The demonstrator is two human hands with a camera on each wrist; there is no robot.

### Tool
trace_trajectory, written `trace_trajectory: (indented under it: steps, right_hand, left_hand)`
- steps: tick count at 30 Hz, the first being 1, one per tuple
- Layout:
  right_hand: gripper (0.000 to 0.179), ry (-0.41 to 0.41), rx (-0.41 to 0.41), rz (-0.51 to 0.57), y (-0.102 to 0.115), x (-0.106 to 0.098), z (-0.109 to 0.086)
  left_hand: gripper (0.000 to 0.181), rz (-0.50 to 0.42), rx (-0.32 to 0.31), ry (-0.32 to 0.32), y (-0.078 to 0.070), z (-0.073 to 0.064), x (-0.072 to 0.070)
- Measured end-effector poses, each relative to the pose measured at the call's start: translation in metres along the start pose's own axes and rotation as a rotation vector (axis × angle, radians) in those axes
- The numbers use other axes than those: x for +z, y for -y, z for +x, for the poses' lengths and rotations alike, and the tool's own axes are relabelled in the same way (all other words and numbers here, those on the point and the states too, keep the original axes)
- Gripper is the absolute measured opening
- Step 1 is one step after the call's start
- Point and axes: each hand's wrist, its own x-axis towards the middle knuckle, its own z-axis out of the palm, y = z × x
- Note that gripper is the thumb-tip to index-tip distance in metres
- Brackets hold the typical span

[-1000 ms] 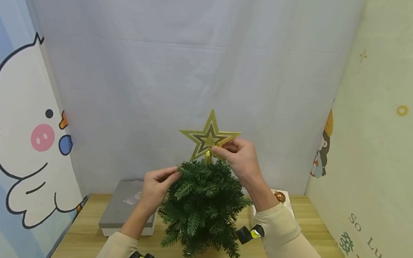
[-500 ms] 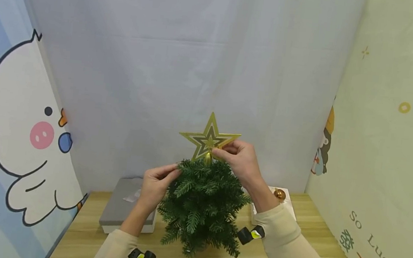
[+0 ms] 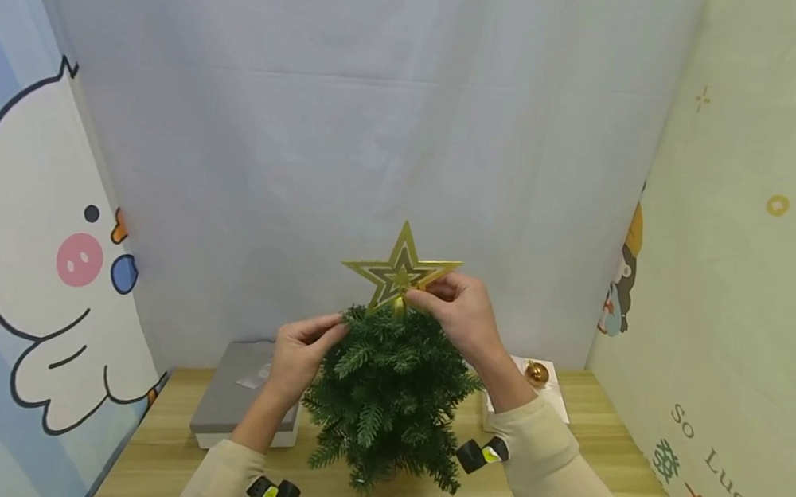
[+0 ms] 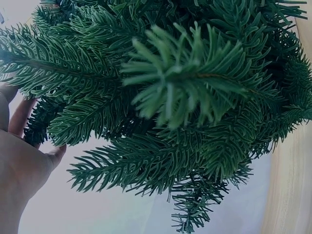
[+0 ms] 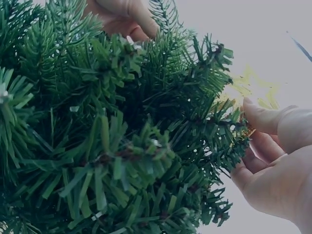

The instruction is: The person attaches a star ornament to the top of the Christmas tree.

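A gold star tree topper (image 3: 401, 269) stands upright at the top of a small green Christmas tree (image 3: 387, 391). My right hand (image 3: 464, 311) pinches the star's lower right side between thumb and fingers. In the right wrist view, that hand (image 5: 273, 156) is beside the treetop, with the star (image 5: 263, 90) pale and partly behind needles. My left hand (image 3: 301, 355) pinches a branch tip at the tree's upper left. The left wrist view shows this hand (image 4: 22, 165) with its fingers around a dark twig (image 4: 41, 119). Needles hide the star's base.
On the wooden table (image 3: 155, 449), a grey lidded box (image 3: 229, 392) stands left of the tree. Behind my right forearm is a white box (image 3: 555, 396) with a copper-coloured bauble (image 3: 537, 374) on it. A grey curtain (image 3: 351, 132) hangs behind, with printed panels at both sides.
The star sits slightly lower in the head view, and my right hand has come down a little with it. My left hand stays at the branch tip.
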Motion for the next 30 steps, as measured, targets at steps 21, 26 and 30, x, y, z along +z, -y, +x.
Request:
trace_trajectory:
  steps: [21,26,30]
  right_hand:
    - [0.022,-0.004,-0.049,0.109,-0.005,-0.021,-0.004]
    - [0.025,0.003,-0.048,0.14,-0.005,-0.027,-0.005]
    - [0.029,-0.006,-0.058,0.142,-0.006,-0.039,-0.008]
  left_hand:
    - [0.024,0.002,0.017,0.029,0.005,0.003,0.009]
    - [0.024,-0.017,0.047,0.047,0.004,0.004,0.008]
    - [0.024,-0.028,0.109,0.052,0.002,0.006,0.005]
